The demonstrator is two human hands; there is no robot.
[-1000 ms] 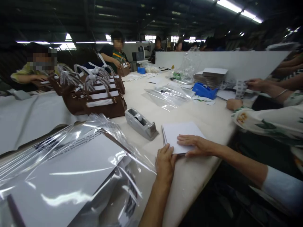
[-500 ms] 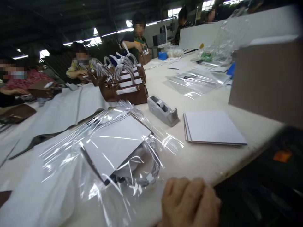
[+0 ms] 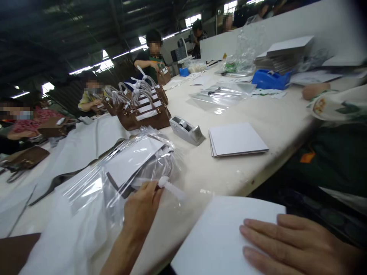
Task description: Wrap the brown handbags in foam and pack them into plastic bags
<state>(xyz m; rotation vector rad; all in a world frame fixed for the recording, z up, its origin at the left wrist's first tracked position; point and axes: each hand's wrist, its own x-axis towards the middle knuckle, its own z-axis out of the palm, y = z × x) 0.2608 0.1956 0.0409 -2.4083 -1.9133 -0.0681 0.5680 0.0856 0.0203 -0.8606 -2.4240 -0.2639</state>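
The white card (image 3: 220,236) lies at the near edge of the table (image 3: 275,118), the right hand (image 3: 292,244) spread flat on it, while the left hand (image 3: 140,210) pinches the clear plastic bag (image 3: 120,172) beside it. To bag cleanly, 1 hand should hold the bag mouth wide and the card should enter corner first, well clear of the tape dispenser (image 3: 187,130) and card stack (image 3: 236,139).

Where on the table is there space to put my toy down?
Bare tabletop lies between the stack of white cards and the blue tape dispenser. More lies between the grey tape dispenser and the clear bags. The plastic bag at the left hand crowds the near-left side.
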